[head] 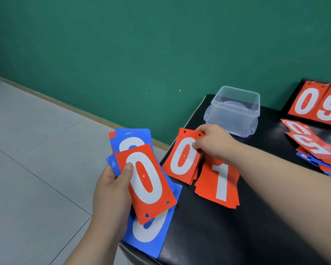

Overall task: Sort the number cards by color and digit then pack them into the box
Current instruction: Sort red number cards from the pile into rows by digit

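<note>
My left hand grips a fanned stack of red and blue number cards, with a red 0 card on top under my thumb and blue cards beneath. My right hand pinches another red 0 card lying on a small pile of red cards at the black table's left corner. Beside that pile lies a stack of red 1 cards. The clear plastic box stands open and empty just behind my right hand, resting on its lid.
A scoreboard stand showing red 0 and 9 sits at the far right. Below it lies a loose heap of red and blue cards. The black table ends at the left above a grey tiled floor; a green wall is behind.
</note>
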